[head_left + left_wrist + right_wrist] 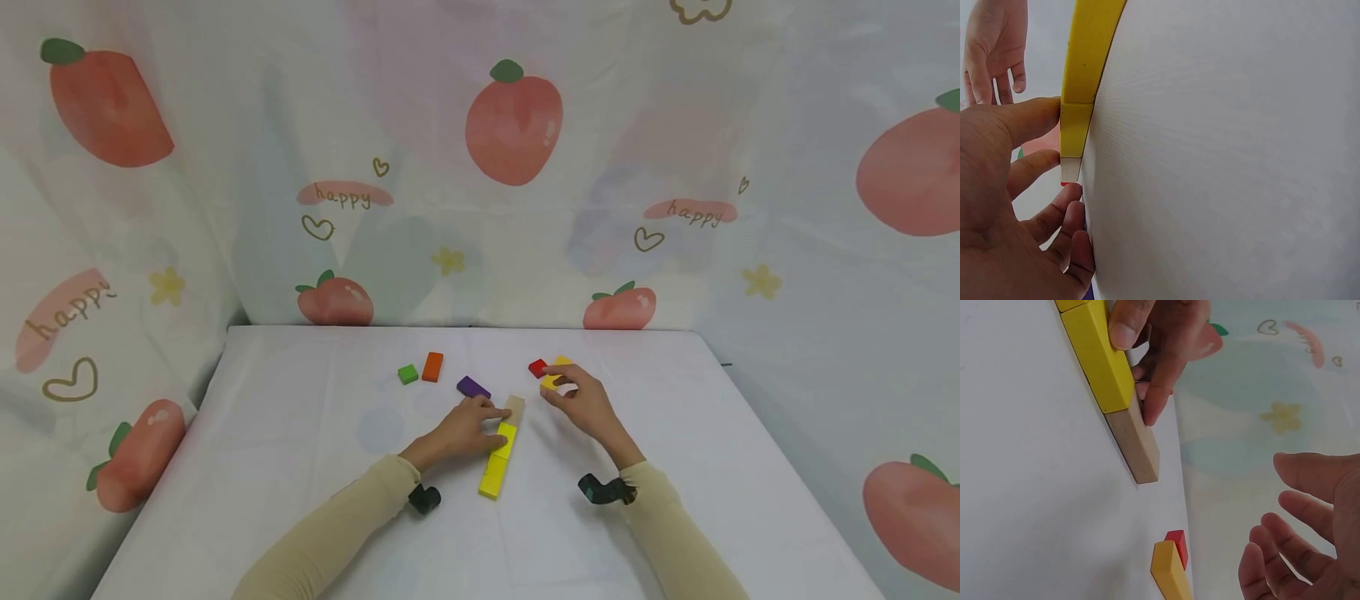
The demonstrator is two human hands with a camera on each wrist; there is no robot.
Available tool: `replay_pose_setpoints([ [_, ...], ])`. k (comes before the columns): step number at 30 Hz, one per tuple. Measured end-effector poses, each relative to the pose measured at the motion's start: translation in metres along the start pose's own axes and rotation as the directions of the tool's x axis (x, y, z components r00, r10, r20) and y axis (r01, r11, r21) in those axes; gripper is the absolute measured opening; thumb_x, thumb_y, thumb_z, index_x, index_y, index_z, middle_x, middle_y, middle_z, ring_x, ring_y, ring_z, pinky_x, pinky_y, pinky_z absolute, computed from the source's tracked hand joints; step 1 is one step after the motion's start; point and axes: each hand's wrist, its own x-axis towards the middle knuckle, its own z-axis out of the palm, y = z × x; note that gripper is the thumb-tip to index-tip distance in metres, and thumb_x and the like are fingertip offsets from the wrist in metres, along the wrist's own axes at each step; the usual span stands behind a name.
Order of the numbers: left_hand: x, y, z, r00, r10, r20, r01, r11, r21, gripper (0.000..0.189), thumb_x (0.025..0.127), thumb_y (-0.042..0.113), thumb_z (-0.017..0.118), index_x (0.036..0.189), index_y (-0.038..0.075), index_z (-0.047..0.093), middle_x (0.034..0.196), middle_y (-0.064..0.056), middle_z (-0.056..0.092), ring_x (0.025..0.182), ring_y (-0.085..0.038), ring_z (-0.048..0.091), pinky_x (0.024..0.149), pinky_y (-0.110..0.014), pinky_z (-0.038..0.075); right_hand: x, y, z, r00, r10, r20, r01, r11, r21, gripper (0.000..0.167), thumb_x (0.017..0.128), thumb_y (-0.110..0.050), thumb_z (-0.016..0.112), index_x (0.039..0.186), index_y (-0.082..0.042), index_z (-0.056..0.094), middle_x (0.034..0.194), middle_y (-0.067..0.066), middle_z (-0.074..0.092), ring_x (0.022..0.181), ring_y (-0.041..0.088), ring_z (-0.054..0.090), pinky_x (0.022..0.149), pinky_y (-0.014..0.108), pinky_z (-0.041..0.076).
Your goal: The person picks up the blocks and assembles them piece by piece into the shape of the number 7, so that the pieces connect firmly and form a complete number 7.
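A straight row on the white table has a plain wooden block (515, 407) at its far end, then a yellow block (504, 440) and another yellow block (492, 477) nearer me. My left hand (461, 429) touches the row's side, thumb on the middle yellow block and index finger at the plain wooden one. Over to the right, my right hand (588, 404) hovers with spread, loosely bent fingers. It partly covers an orange-yellow block (1169, 565) in the head view, but the right wrist view shows the hand apart from it. A red block (537, 367) lies beside that block.
Just beyond my left hand lies a purple block (473, 387). Farther left are an orange block (432, 367) and a small green block (407, 374). A fruit-patterned cloth (420, 242) hangs behind the table (300, 433) and along both sides.
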Motion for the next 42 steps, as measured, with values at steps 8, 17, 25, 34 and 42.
replay_pose_setpoints([
  [8, 0.0, 0.001, 0.002, 1.0, -0.017, -0.012, 0.017, 1.0, 0.021, 0.051, 0.09, 0.042, 0.069, 0.139, 0.037, 0.055, 0.135, -0.003, 0.053, 0.121, -0.023, 0.05, 0.101, -0.04, 0.048, 0.002, 0.002, -0.011, 0.998, 0.028, -0.049, -0.028, 1.0, -0.012, 0.044, 0.091, -0.021, 0.071, 0.132, -0.011, 0.059, 0.133, 0.012, 0.059, 0.117, 0.031, 0.058, 0.094, 0.048, 0.053],
  [17, -0.001, 0.001, 0.0, 1.0, -0.017, -0.004, 0.017, 1.0, 0.023, 0.051, 0.091, 0.041, 0.068, 0.14, 0.037, 0.054, 0.137, -0.004, 0.052, 0.123, -0.023, 0.049, 0.103, -0.041, 0.048, 0.009, 0.016, -0.018, 0.993, 0.099, -0.059, -0.098, 0.995, 0.023, 0.046, 0.093, -0.026, 0.068, 0.135, -0.013, 0.056, 0.136, 0.012, 0.057, 0.121, 0.032, 0.054, 0.101, 0.049, 0.049],
  [25, -0.001, 0.002, -0.001, 1.0, -0.027, 0.0, 0.027, 1.0, 0.003, 0.051, 0.09, 0.04, 0.069, 0.139, 0.036, 0.055, 0.137, -0.005, 0.052, 0.124, -0.024, 0.049, 0.103, -0.041, 0.047, 0.016, 0.031, -0.02, 0.988, 0.142, -0.066, -0.14, 0.989, 0.038, 0.048, 0.094, -0.028, 0.066, 0.138, -0.012, 0.053, 0.141, 0.014, 0.052, 0.124, 0.034, 0.051, 0.104, 0.051, 0.046],
  [34, -0.001, 0.002, 0.0, 1.0, -0.021, -0.005, 0.021, 1.0, 0.005, 0.051, 0.09, 0.041, 0.069, 0.139, 0.035, 0.055, 0.136, -0.004, 0.052, 0.123, -0.023, 0.049, 0.103, -0.041, 0.048, 0.024, 0.042, -0.025, 0.978, 0.197, -0.066, -0.192, 0.978, 0.083, 0.052, 0.094, -0.03, 0.066, 0.14, -0.011, 0.051, 0.144, 0.014, 0.05, 0.127, 0.035, 0.048, 0.106, 0.051, 0.045],
  [42, 0.0, 0.001, 0.0, 1.0, -0.016, -0.005, 0.016, 1.0, 0.004, 0.051, 0.09, 0.041, 0.069, 0.139, 0.035, 0.056, 0.135, -0.005, 0.052, 0.122, -0.023, 0.049, 0.103, -0.041, 0.048, 0.031, 0.054, -0.021, 0.969, 0.245, -0.029, -0.243, 0.968, 0.068, 0.056, 0.095, -0.032, 0.064, 0.144, -0.012, 0.046, 0.146, 0.015, 0.048, 0.129, 0.035, 0.046, 0.104, 0.051, 0.047],
])
